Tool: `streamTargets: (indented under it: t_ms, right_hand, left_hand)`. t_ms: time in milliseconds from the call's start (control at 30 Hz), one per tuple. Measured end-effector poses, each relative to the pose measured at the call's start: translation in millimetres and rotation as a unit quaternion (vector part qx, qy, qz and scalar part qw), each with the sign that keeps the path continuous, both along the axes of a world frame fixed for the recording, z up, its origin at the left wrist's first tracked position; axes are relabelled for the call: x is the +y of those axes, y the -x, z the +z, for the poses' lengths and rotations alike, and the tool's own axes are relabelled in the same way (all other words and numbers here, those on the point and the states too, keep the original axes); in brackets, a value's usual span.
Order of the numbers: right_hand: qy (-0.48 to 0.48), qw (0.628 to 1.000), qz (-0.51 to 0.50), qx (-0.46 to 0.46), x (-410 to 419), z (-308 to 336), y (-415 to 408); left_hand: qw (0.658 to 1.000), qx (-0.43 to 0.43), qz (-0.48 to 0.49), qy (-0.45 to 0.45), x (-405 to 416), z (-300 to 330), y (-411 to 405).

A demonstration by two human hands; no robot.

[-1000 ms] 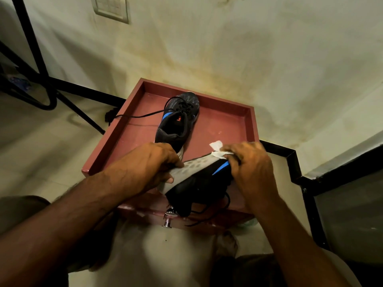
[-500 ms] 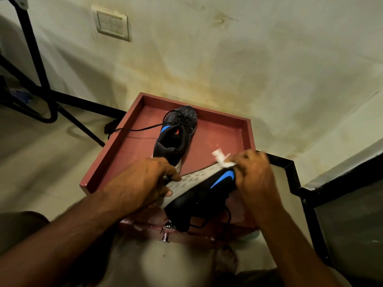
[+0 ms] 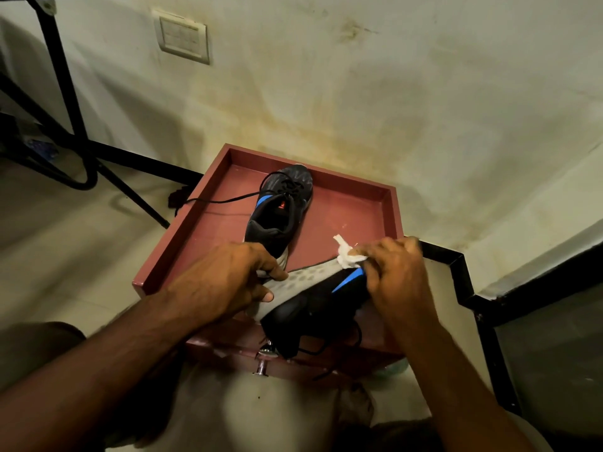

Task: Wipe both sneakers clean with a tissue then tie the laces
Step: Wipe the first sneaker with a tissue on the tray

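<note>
A black sneaker with a blue stripe (image 3: 313, 305) lies tipped on its side over the near part of the red tray (image 3: 365, 203), its grey sole facing up. My left hand (image 3: 225, 282) grips its heel end. My right hand (image 3: 394, 272) presses a crumpled white tissue (image 3: 346, 256) against the toe end of the sole. The second black sneaker (image 3: 277, 213) stands upright in the middle of the tray, toe toward the wall, with one loose black lace trailing left over the tray's rim.
The tray is a drawer-like box with a metal knob (image 3: 261, 367) on its near face. A stained wall (image 3: 359, 93) rises behind it, with a switch plate (image 3: 182, 37). Black metal furniture legs (image 3: 65, 109) stand at left. A black-edged step (image 3: 456, 272) lies right.
My right hand with the tissue has slid right along the sole toward the toe end. The left hand keeps its hold on the heel. The camera has tilted up a little.
</note>
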State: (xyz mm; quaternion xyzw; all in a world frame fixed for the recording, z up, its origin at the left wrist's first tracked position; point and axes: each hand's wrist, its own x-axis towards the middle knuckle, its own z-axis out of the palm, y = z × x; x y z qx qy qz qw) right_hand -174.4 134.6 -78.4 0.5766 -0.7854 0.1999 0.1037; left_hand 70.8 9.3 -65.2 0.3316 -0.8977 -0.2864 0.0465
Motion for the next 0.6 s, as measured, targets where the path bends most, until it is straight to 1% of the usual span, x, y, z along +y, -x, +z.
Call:
streamTargets:
  t_ms: [33, 100, 167, 200, 233, 267, 300, 367, 433, 467, 500, 533, 600]
  right_hand:
    - [0.007, 1.0, 0.005, -0.001, 2, 0, -3]
    - [0.01, 0.995, 0.095, -0.03, 9, -3, -34]
    - [-0.018, 0.974, 0.211, -0.086, 17, -12, -70]
    - [-0.044, 0.961, 0.259, -0.088, 19, -14, -81]
    - [-0.062, 0.953, 0.289, -0.068, 19, -15, -86]
    - [-0.071, 0.951, 0.296, -0.044, 18, -15, -82]
    - [-0.062, 0.959, 0.277, -0.018, 16, -13, -71]
    - [-0.037, 0.982, 0.183, 0.013, 12, -9, -37]
    - [-0.022, 0.997, 0.067, 0.007, 11, -2, -5]
    - [-0.017, 0.999, 0.044, -0.003, 12, -2, 1]
    - [-0.014, 0.998, 0.054, -0.016, 13, -3, -4]
    - [-0.018, 0.996, 0.084, -0.037, 15, -5, -18]
    - [-0.028, 0.981, 0.17, -0.091, 21, -8, -57]
  left_hand:
    - [1.0, 0.002, -0.002, 0.001, 0, 0, 1]
    - [1.0, 0.005, -0.002, -0.001, 0, 0, 2]
    - [1.0, 0.0, 0.0, -0.011, -1, 0, 2]
    - [1.0, -0.002, -0.001, -0.015, -1, 0, 2]
    - [1.0, -0.003, -0.001, -0.018, -2, 0, 2]
    - [1.0, -0.003, -0.002, -0.017, -1, 0, 2]
    - [1.0, -0.002, -0.004, -0.013, -2, 0, 1]
    - [1.0, 0.007, 0.001, -0.011, 0, 1, 1]
    - [1.0, 0.015, 0.007, -0.016, 0, 0, 1]
    - [1.0, 0.016, 0.009, -0.018, 1, 1, 1]
    - [1.0, 0.017, 0.011, -0.019, 1, 1, 1]
    - [1.0, 0.015, 0.01, -0.022, 1, 2, 2]
    - [1.0, 0.007, 0.005, -0.026, 0, 4, 3]
